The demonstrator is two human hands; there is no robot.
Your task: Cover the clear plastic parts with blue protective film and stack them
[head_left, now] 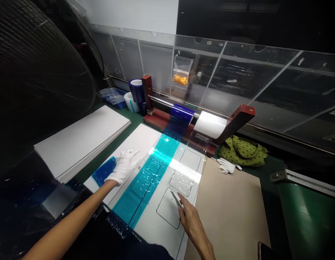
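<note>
My left hand (124, 167), in a white fabric glove, lies flat on a white panel (132, 139) beside a loose piece of dark blue film (104, 171). My right hand (193, 224) is bare and pinches a slim metal craft knife (177, 199) over a rounded rectangular outline (169, 208) cut into the panel. A wide strip of translucent blue film (146, 182) runs down the panel from a blue film roll (181, 113) on a red-ended roller stand (197, 122). The strip is wrinkled in places, and a crumpled clear film patch (181, 182) lies on another outline.
A stack of white panels (82, 141) lies to the left, and a tan board (229, 213) to the right. Beyond it are a green dotted bag (242, 151) and a white glove (227, 166). Tape rolls (136, 90) and a blue tray (112, 97) stand behind; a large fan (43, 61) looms left.
</note>
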